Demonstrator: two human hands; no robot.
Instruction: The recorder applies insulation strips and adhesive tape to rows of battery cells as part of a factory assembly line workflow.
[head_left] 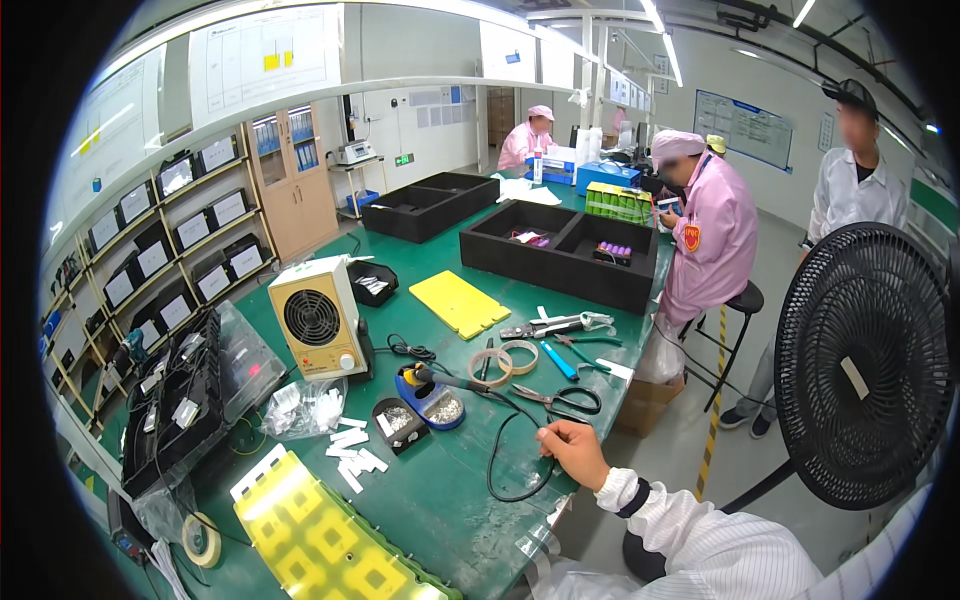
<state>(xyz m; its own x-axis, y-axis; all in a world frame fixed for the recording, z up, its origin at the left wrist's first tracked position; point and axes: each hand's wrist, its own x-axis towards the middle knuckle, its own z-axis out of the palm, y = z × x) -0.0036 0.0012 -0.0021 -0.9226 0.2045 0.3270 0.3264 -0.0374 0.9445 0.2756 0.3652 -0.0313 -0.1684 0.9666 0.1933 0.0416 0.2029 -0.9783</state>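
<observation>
My right hand (572, 452) rests at the front edge of the green bench (450, 500), its white striped sleeve coming in from the lower right. The fingers are curled over a black cable (497, 452) that loops across the bench to a soldering iron (445, 379) lying on a blue stand (430, 398). Black-handled scissors (562, 398) lie just beyond the hand. My left hand is out of the picture.
Nearby lie tape rolls (505, 360), pliers (545, 326), a yellow pad (460, 303), a beige fan unit (318, 320), a yellow tray (320, 540) and black foam trays (560, 250). A large black fan (865, 365) stands at right. Other people are at the far end.
</observation>
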